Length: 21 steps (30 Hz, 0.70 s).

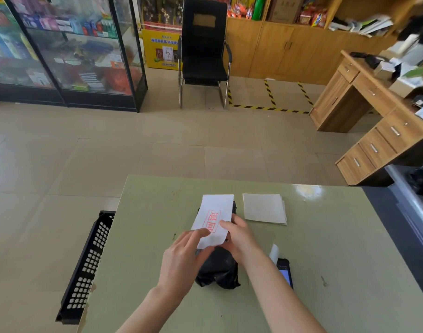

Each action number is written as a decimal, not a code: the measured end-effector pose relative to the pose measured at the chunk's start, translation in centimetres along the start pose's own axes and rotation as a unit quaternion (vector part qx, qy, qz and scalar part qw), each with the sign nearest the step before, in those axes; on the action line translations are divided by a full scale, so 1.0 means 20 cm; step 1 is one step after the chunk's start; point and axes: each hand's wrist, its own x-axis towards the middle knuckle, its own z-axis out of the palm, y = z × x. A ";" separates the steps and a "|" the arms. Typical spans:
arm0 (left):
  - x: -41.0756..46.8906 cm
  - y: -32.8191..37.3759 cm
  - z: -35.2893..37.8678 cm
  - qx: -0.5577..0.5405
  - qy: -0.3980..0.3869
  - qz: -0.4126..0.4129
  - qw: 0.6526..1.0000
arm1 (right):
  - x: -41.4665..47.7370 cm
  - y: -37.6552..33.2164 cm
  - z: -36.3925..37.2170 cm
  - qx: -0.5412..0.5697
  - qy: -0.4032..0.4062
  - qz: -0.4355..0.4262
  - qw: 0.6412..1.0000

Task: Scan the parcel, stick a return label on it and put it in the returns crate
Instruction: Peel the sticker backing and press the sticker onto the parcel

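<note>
Both hands, the left hand and right hand, are pinching the return label over the black parcel mid-table; uneven pressing is risking creases on the soft bag.

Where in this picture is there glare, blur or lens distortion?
Head view: window glare on the table far edge; motion blur at the top right over the desk; wide-angle bending of straight lines at the edges; the return label and both hands are sharp.
</note>
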 end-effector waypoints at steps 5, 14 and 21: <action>0.00 -0.09 0.01 -0.061 -0.106 -0.072 0.990 | 0.02 -0.01 -0.07 0.007 0.025 -0.024 0.999; 0.18 -0.18 0.08 -0.284 -0.104 -0.343 0.889 | 0.07 0.14 -0.16 -0.059 -0.053 0.030 0.996; 0.18 -0.25 0.19 -0.225 -0.116 -0.357 0.899 | 0.15 0.18 -0.19 -0.096 -0.056 0.030 0.993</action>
